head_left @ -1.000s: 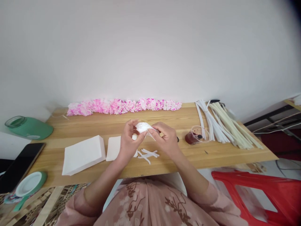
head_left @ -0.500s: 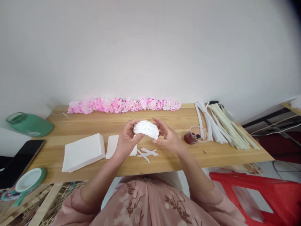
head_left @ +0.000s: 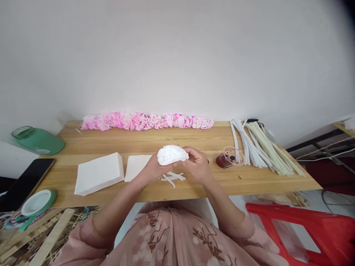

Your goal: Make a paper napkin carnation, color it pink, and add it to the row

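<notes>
Between my two hands, above the middle of the wooden table, is a white half-round wad of thin layered paper, like folded tissue. My left hand grips its left end from below, the fingers mostly hidden behind it. The fingers of my right hand pinch its right end. Just under the hands lie several short white strips in a loose crossed pile. A thin stack of white paper sheets is partly covered by my left hand, and a thicker white paper stack sits left of it.
Pink and white ruffled paper flowers line the wall. At right are a cup of dark red liquid, long white strips and cream strips. A green jar, black phone, tape roll and red stool stand around.
The tissue wad has tilted so more of its broad face shows. My right fingers have closed in on its right end, and my left hand has moved lower beneath it.
</notes>
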`<move>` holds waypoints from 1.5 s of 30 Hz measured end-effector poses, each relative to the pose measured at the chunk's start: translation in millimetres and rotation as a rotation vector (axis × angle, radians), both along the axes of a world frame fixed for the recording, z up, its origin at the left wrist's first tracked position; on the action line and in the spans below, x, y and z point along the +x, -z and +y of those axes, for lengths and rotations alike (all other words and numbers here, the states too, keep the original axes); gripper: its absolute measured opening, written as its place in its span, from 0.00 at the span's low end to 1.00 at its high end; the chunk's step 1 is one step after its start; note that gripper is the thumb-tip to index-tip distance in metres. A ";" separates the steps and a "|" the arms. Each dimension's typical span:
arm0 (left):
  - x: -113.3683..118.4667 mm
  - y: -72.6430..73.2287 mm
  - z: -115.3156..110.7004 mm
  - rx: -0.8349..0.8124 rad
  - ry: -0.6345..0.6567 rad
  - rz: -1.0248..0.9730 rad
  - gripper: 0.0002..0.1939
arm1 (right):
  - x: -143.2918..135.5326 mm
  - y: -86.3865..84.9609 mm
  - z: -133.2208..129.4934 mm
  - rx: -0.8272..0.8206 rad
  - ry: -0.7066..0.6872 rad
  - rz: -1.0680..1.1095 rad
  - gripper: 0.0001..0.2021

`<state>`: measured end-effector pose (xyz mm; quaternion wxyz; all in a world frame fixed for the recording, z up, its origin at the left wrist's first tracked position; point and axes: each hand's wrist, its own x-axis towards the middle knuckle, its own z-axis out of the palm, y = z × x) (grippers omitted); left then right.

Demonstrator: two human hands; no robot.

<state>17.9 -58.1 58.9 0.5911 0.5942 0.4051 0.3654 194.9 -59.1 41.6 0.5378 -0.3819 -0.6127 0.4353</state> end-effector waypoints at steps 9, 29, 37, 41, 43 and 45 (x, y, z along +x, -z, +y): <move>-5.8 -0.5 -5.4 0.037 0.088 0.081 0.28 | -0.4 -4.0 -12.0 0.063 0.077 -0.232 0.05; -11.0 10.4 -14.3 0.227 0.115 0.305 0.08 | -8.1 -24.4 -40.2 0.455 0.089 -0.762 0.05; -8.6 20.4 -19.4 0.193 -0.131 0.167 0.12 | -1.0 -26.5 -46.6 0.288 0.124 -0.641 0.27; -0.6 22.5 -23.2 0.294 -0.162 0.298 0.10 | -6.9 -20.7 -55.2 0.290 0.090 -0.742 0.39; 3.9 25.3 -23.0 0.379 -0.158 0.407 0.07 | -11.2 -19.7 -58.4 0.310 0.092 -0.769 0.39; 7.6 28.7 -22.0 0.466 -0.137 0.492 0.04 | -14.4 -18.8 -59.9 0.328 0.114 -0.774 0.37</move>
